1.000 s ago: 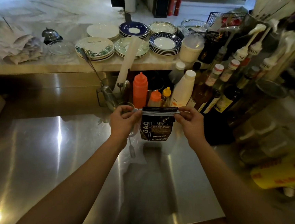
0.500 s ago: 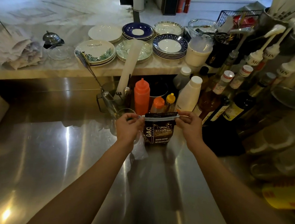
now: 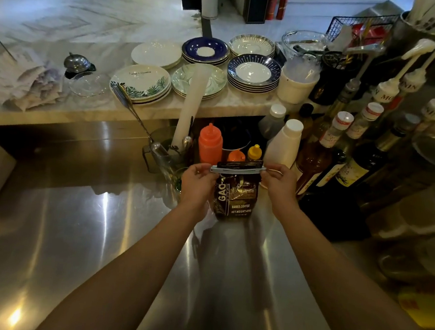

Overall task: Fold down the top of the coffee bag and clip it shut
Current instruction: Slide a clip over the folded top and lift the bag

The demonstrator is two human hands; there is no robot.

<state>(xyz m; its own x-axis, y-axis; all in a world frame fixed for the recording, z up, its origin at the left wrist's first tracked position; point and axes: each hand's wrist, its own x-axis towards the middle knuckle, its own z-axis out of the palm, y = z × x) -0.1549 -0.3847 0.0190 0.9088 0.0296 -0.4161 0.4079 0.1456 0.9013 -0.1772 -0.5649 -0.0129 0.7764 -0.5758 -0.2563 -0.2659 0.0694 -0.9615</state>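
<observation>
A dark coffee bag (image 3: 236, 196) stands upright on the steel counter (image 3: 100, 233), its label reading "GAO" and "BAKED COFFEE". A long pale clip (image 3: 237, 170) lies across the bag just below its flattened top edge. My left hand (image 3: 198, 183) pinches the clip's left end and rests against the bag's left side. My right hand (image 3: 279, 182) pinches the clip's right end. The bag's top strip sticks up a little above the clip.
Squeeze bottles (image 3: 210, 143) and a white bottle (image 3: 283, 143) stand right behind the bag. Syrup bottles (image 3: 324, 158) crowd the right side. A metal jug of utensils (image 3: 163, 151) sits at the left rear. Stacked plates (image 3: 142, 82) fill the marble shelf above.
The view has shifted slightly, so bag and hands sit lower in the frame. Both hands keep their hold on the clip's ends; the bag stays upright in the same spot.
</observation>
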